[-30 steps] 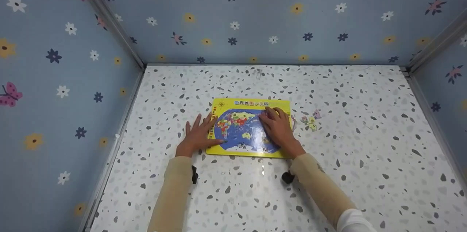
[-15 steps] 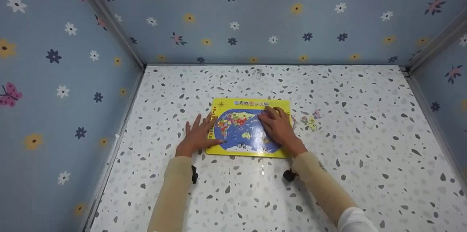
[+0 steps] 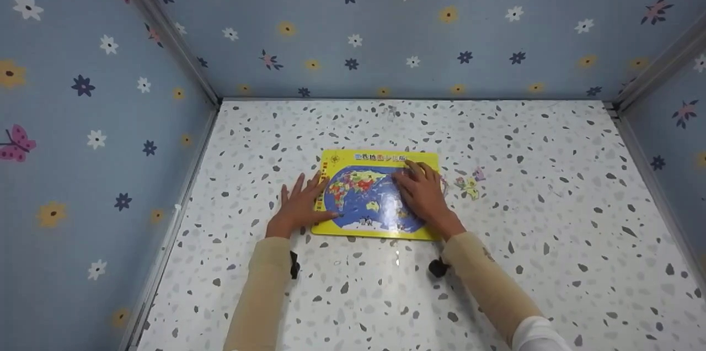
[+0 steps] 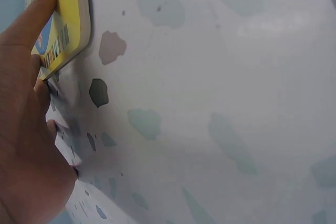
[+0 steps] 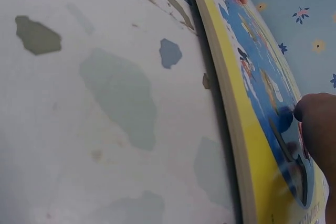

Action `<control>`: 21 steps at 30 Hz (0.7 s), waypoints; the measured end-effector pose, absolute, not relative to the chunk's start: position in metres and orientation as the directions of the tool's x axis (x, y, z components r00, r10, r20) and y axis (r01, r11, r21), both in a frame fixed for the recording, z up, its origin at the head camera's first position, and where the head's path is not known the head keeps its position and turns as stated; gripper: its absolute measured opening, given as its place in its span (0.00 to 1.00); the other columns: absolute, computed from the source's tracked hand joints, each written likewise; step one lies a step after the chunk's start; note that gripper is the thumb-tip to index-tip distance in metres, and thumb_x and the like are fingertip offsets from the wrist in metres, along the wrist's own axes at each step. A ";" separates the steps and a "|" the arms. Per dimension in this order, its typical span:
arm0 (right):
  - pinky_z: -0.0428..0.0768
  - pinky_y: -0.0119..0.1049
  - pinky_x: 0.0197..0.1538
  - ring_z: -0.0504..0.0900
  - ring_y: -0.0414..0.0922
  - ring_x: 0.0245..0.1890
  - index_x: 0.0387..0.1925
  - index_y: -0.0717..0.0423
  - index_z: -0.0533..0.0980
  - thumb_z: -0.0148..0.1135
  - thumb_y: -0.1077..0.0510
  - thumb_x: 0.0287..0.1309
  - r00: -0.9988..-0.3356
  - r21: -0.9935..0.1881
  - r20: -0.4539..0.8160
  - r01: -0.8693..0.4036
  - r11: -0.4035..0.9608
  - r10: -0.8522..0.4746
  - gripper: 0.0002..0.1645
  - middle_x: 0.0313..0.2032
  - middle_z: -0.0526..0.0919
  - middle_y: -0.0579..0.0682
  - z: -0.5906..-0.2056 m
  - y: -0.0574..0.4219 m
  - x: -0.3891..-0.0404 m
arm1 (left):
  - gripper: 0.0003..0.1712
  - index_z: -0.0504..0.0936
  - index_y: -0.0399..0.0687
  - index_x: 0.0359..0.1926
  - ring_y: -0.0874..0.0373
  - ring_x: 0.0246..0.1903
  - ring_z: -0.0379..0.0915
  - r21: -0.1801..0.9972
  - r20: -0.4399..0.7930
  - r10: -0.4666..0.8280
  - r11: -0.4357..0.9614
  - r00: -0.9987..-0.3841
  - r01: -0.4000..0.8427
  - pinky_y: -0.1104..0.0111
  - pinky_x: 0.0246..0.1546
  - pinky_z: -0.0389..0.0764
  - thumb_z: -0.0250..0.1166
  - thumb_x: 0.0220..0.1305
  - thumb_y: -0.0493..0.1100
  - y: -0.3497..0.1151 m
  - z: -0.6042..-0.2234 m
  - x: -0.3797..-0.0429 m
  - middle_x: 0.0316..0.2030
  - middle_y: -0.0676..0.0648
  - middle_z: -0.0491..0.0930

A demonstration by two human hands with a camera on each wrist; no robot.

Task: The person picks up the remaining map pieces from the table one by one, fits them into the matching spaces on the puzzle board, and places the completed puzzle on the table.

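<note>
A yellow-bordered world map puzzle board point(image 3: 380, 232) lies flat on the speckled table, with a blue oval map and printed characters along its top. My left hand point(image 3: 298, 206) is at its left edge, fingers spread, the thumb resting on the map's lower left. On the right part of the map lies my right hand point(image 3: 424, 196), its slightly bent fingers touching the surface and hiding what is beneath. In the left wrist view the thumb point(image 4: 39, 9) reaches over the board's corner point(image 4: 79, 19). The right wrist view shows the board's thick edge point(image 5: 226, 82) beside the right hand point(image 5: 320, 135).
Small colourful cut-out or sticker figures point(image 3: 470, 186) are on the speckled tabletop point(image 3: 551, 240) to the right of the board. Blue panels with flowers and butterflies point(image 3: 386, 20) stand behind and on both sides. A dark wrist device point(image 3: 438, 267) sits by the right wrist.
My right wrist has shifted very slightly to the right, its fingers still on the map. The board and my left hand stay where they were.
</note>
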State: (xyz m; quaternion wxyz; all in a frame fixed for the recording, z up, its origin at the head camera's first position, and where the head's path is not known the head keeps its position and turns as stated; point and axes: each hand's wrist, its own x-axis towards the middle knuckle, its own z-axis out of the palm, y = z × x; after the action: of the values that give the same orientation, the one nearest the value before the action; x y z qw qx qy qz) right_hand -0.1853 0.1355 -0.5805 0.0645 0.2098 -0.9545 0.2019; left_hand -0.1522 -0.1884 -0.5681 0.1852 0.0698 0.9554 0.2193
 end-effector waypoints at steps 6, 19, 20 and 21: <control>0.54 0.57 0.68 0.58 0.56 0.68 0.61 0.38 0.75 0.54 0.47 0.67 -0.911 -0.334 0.214 -0.406 0.851 -0.352 0.21 0.68 0.65 0.51 -0.583 0.136 -0.184 | 0.60 0.43 0.72 0.75 0.50 0.75 0.20 0.431 -0.333 0.208 0.901 -0.920 0.048 0.40 0.68 0.22 0.61 0.45 0.79 -0.189 -0.570 -0.154 0.76 0.59 0.35; 0.51 0.55 0.71 0.54 0.54 0.70 0.63 0.36 0.71 0.51 0.45 0.68 -0.927 -0.334 0.147 -0.376 0.864 -0.346 0.23 0.70 0.62 0.48 -0.579 0.132 -0.181 | 0.60 0.43 0.73 0.74 0.50 0.75 0.20 0.435 -0.320 0.201 0.899 -0.926 0.044 0.41 0.69 0.22 0.61 0.45 0.79 -0.188 -0.571 -0.154 0.76 0.60 0.35; 0.51 0.56 0.71 0.55 0.54 0.70 0.63 0.36 0.72 0.52 0.46 0.68 -0.923 -0.329 0.155 -0.384 0.863 -0.351 0.23 0.70 0.62 0.49 -0.579 0.132 -0.182 | 0.60 0.43 0.73 0.74 0.50 0.75 0.20 0.433 -0.321 0.201 0.900 -0.926 0.045 0.41 0.69 0.22 0.61 0.45 0.79 -0.188 -0.571 -0.154 0.76 0.60 0.35; 0.52 0.56 0.70 0.55 0.55 0.70 0.63 0.37 0.72 0.52 0.46 0.68 -0.920 -0.323 0.165 -0.391 0.862 -0.356 0.23 0.69 0.63 0.49 -0.580 0.132 -0.182 | 0.60 0.43 0.73 0.74 0.50 0.75 0.20 0.433 -0.322 0.201 0.900 -0.925 0.045 0.41 0.69 0.22 0.61 0.45 0.79 -0.188 -0.571 -0.154 0.76 0.60 0.35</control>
State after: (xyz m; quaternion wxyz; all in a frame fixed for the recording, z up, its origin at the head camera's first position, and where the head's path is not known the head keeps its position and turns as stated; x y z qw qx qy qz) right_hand -0.1817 0.1320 -0.5798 0.0499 0.1938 -0.9635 0.1779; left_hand -0.1537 -0.1883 -0.5706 0.1827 0.0641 0.9574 0.2140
